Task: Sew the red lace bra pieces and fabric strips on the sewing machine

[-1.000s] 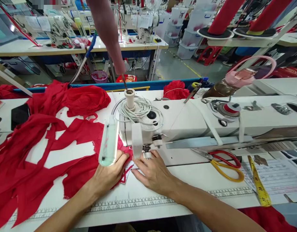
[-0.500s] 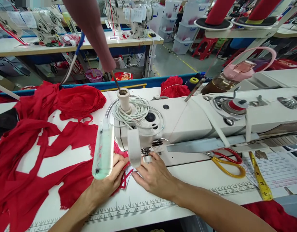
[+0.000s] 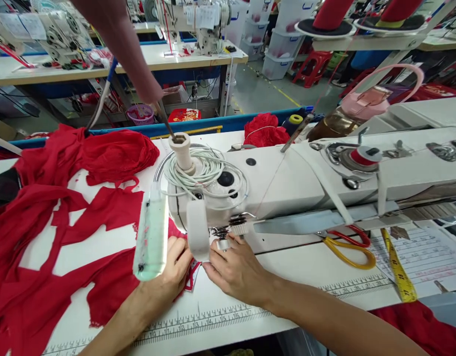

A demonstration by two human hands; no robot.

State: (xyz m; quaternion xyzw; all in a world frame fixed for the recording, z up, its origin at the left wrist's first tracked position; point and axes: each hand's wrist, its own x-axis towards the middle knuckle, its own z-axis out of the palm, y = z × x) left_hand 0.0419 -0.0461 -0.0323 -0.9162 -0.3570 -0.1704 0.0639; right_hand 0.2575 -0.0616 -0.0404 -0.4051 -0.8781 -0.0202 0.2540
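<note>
A white sewing machine (image 3: 287,178) stands in front of me. My left hand (image 3: 176,264) is closed on red fabric (image 3: 114,282) left of the needle area, its fingers bent and partly behind a clear greenish plate (image 3: 150,237). At the machine's head, my right hand (image 3: 237,269) has its fingers curled in under the thread tension parts (image 3: 220,235). What its fingertips hold is hidden. A small red-edged white piece (image 3: 191,278) shows between the hands. The needle and presser foot are out of sight behind the white guard (image 3: 198,230) and my fingers.
Red-and-yellow-handled scissors (image 3: 350,249), a yellow tape measure (image 3: 400,272) and written sheets (image 3: 428,259) lie at the right. A printed ruler (image 3: 198,321) runs along the table's front. A pink-lidded bottle (image 3: 339,118) stands behind the machine. Red cloth bundles (image 3: 118,153) lie at the left.
The whole view has shifted slightly. My left hand is a little closer to the white guard, and less of the red-edged piece shows between my hands. My right hand stays nearly in place.
</note>
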